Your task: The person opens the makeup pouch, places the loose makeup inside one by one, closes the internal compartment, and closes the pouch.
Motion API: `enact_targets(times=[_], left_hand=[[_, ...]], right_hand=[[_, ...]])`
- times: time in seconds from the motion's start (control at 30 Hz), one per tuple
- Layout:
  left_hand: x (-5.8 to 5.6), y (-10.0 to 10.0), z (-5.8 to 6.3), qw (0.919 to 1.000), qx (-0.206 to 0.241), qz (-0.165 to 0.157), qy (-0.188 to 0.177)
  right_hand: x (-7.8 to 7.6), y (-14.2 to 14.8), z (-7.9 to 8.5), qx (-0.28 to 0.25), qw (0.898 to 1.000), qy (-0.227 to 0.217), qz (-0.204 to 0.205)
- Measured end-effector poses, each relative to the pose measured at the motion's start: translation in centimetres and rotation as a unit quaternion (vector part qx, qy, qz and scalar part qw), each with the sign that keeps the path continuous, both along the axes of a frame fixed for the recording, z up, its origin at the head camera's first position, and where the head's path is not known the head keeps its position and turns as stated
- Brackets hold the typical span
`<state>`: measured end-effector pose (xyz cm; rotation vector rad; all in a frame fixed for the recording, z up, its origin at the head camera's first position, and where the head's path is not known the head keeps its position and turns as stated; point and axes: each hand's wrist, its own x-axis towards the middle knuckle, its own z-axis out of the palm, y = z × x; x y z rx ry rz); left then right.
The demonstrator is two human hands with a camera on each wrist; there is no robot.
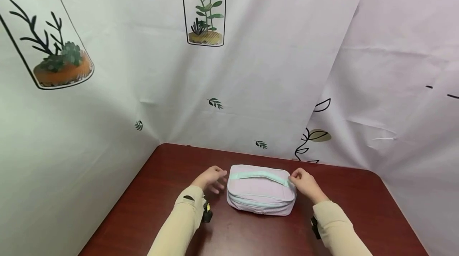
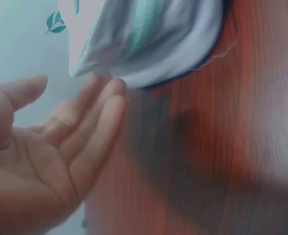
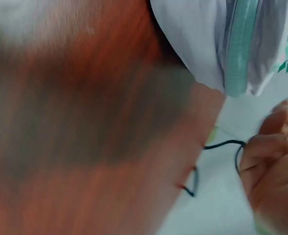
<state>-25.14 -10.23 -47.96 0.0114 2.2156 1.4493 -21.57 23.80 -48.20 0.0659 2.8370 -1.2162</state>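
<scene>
A pale lilac zip bag (image 1: 252, 187) lies on the table with its mint handle (image 1: 261, 174) on top. Its mint zip (image 1: 259, 204) runs along the near side and looks closed. Just off the bag's left end is my left hand (image 1: 210, 179), its fingers relaxed and slightly spread, holding nothing; in the left wrist view the fingertips overlap the bag's edge. My right hand (image 1: 305, 184) is at the bag's right top corner by the handle's end, fingers bent. In the right wrist view its loosely curled fingers (image 3: 276, 142) show beside the bag, with nothing visible in them.
The dark red-brown wooden table (image 1: 172, 168) has rounded far corners. Behind it and on both sides hangs white fabric (image 1: 269, 80) printed with plants and jars. Dark wrist devices (image 1: 206, 212) sit at both light sleeves.
</scene>
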Motion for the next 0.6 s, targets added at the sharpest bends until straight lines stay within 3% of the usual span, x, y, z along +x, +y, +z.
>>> enact_targets(times=[0.07, 0.17, 0.23, 0.33, 0.4, 0.5, 0.6], left_hand=[[0.3, -0.1, -0.1, 0.9990, -0.011, -0.039, -0.017], [0.8, 0.4, -0.7, 0.9957, -0.022, -0.086, -0.026], [1.2, 1.0, -1.1, 0.9965, -0.018, -0.080, -0.017], [1.5, 2.2, -1.6, 0.9981, -0.041, -0.042, 0.021], [1.7, 3.0, -2.0, 0.9939, -0.087, -0.032, 0.060], [2.0, 4.0, -2.4, 0.9812, -0.158, -0.028, 0.108], [2.2, 4.1, -2.7, 0.9762, -0.183, -0.018, 0.116]], right_hand=[[0.4, 0.2, -0.4, -0.007, 1.000, -0.024, -0.015], [0.9, 0.5, -1.1, -0.061, 0.994, -0.085, -0.029], [1.1, 0.6, -1.5, -0.111, 0.987, -0.106, -0.040], [1.2, 0.5, -1.9, -0.165, 0.979, -0.111, -0.045], [1.3, 0.4, -2.1, -0.170, 0.977, -0.114, -0.051], [1.3, 0.0, -2.4, -0.148, 0.980, -0.120, -0.057], [1.2, -0.6, -2.6, -0.133, 0.983, -0.114, -0.058]])
